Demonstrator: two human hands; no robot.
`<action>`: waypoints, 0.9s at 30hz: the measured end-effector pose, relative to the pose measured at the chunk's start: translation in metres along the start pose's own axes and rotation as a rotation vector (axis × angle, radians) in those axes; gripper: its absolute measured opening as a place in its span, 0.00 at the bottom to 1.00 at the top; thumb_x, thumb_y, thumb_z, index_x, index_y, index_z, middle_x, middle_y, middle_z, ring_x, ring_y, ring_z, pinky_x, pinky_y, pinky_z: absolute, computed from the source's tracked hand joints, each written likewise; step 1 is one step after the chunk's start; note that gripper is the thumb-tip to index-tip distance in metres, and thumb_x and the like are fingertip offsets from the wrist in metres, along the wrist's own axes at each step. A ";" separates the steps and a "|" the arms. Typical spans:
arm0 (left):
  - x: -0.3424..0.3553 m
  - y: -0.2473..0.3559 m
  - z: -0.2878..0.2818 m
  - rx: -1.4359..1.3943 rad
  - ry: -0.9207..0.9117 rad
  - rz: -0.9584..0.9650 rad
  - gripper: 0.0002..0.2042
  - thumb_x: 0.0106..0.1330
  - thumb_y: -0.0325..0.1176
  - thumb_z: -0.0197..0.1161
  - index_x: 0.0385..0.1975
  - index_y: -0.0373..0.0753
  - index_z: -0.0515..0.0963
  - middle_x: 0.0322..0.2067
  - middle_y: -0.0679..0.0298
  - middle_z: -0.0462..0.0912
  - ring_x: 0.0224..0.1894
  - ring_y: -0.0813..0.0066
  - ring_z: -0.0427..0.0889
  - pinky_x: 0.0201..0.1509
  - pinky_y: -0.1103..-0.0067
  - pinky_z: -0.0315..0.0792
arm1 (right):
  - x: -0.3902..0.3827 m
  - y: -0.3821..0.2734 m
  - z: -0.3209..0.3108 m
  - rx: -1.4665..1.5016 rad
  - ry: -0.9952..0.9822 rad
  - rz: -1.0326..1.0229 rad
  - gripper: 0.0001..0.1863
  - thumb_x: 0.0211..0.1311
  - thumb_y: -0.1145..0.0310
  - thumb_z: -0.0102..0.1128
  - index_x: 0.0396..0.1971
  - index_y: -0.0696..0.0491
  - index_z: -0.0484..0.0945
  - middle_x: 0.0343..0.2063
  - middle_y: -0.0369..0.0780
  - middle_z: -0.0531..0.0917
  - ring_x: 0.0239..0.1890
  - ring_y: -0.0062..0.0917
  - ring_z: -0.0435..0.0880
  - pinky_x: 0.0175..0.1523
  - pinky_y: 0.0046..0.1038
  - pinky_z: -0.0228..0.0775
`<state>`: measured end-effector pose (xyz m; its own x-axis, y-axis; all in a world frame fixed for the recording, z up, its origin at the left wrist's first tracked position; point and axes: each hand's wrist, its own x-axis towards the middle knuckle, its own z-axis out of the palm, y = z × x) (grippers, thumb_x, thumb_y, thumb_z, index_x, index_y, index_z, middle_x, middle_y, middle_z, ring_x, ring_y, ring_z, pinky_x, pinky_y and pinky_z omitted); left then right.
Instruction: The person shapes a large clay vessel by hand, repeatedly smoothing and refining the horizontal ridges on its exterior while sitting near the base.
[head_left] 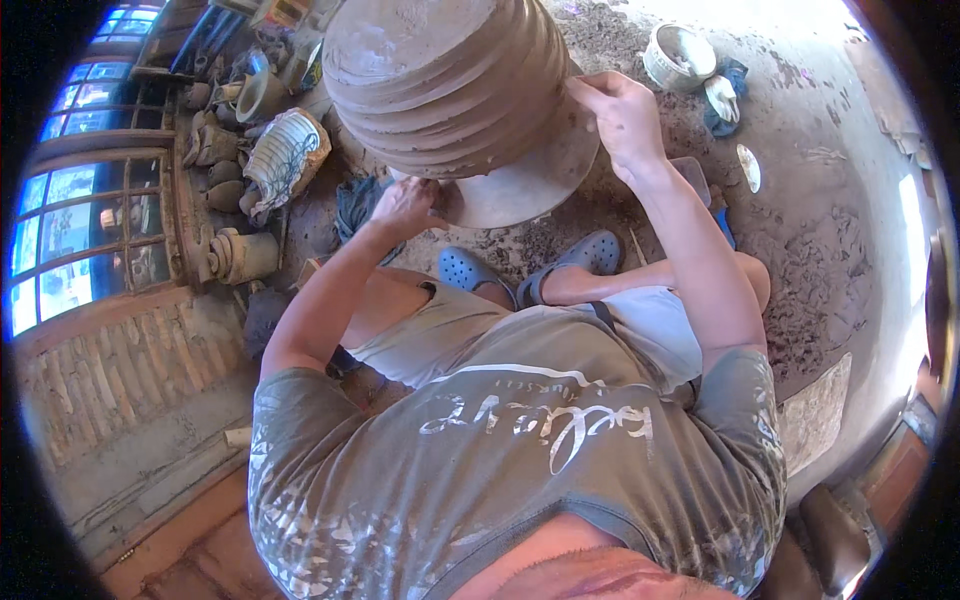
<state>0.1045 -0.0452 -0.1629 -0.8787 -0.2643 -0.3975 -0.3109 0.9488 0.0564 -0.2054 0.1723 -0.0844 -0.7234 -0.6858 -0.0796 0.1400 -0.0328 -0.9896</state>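
Observation:
In front of me a large brown clay pot (pixel 455 95) with thick ridges round its wall stands on a pale round disc (pixel 520 190). My left hand (pixel 405 205) is at the pot's near left base, by the disc's edge. Its fingers are curled and partly hidden, with the thumb apart; what they grip, if anything, does not show. Raised beside the pot's right side, my right hand (pixel 620 115) is closed in a pinch against the clay. Whatever lies between those fingertips is too small to make out.
Beyond the disc on the right stands a pale round tub (pixel 680 57) beside a dark blue cloth (pixel 727 95). A patterned ceramic vessel (pixel 287 155) and several pots line the window wall at left. Clay scraps (pixel 815 290) cover floor at right; my blue clogs (pixel 590 255) are below the disc.

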 end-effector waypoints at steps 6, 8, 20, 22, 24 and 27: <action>-0.001 0.089 -0.006 -0.080 0.019 -0.196 0.37 0.59 0.59 0.75 0.56 0.32 0.79 0.64 0.44 0.71 0.61 0.47 0.81 0.62 0.61 0.79 | 0.004 -0.011 0.013 0.154 0.062 0.195 0.08 0.65 0.64 0.76 0.31 0.50 0.86 0.28 0.29 0.84 0.29 0.15 0.78 0.35 0.21 0.66; 0.004 0.109 0.015 -0.095 0.224 -0.139 0.32 0.60 0.57 0.75 0.51 0.33 0.81 0.60 0.39 0.72 0.59 0.42 0.81 0.53 0.57 0.83 | 0.000 -0.009 0.015 0.153 0.071 0.189 0.09 0.63 0.63 0.77 0.31 0.50 0.86 0.27 0.29 0.84 0.28 0.15 0.78 0.35 0.21 0.66; 0.060 0.191 0.023 -0.096 0.323 -0.086 0.24 0.65 0.52 0.73 0.45 0.34 0.82 0.59 0.34 0.74 0.48 0.34 0.86 0.37 0.55 0.85 | -0.047 0.002 0.054 0.216 0.253 0.139 0.13 0.66 0.66 0.76 0.25 0.52 0.82 0.23 0.32 0.83 0.23 0.15 0.77 0.28 0.22 0.69; 0.074 0.186 0.049 -0.143 0.391 -0.014 0.24 0.67 0.51 0.71 0.47 0.33 0.82 0.60 0.34 0.75 0.46 0.38 0.89 0.37 0.57 0.86 | -0.058 0.005 0.067 0.193 0.264 0.118 0.12 0.67 0.67 0.75 0.25 0.53 0.82 0.22 0.32 0.82 0.22 0.14 0.77 0.27 0.21 0.69; 0.094 0.174 0.097 -0.444 0.508 0.068 0.19 0.68 0.46 0.69 0.48 0.36 0.83 0.55 0.41 0.80 0.47 0.48 0.90 0.38 0.57 0.85 | -0.071 0.026 0.078 0.084 0.233 0.035 0.10 0.66 0.68 0.74 0.27 0.54 0.83 0.23 0.33 0.83 0.21 0.14 0.77 0.28 0.21 0.69; 0.087 0.179 0.086 -0.820 0.613 0.191 0.15 0.67 0.39 0.67 0.49 0.39 0.83 0.48 0.51 0.86 0.46 0.58 0.90 0.39 0.58 0.84 | -0.115 0.061 0.095 -0.035 -0.032 -0.003 0.09 0.69 0.69 0.72 0.31 0.55 0.82 0.27 0.36 0.84 0.29 0.16 0.81 0.34 0.21 0.73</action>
<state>0.0037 0.1162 -0.2657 -0.9013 -0.3821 0.2044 -0.0960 0.6360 0.7657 -0.0498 0.1798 -0.1247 -0.7015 -0.7089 -0.0732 0.1135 -0.0097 -0.9935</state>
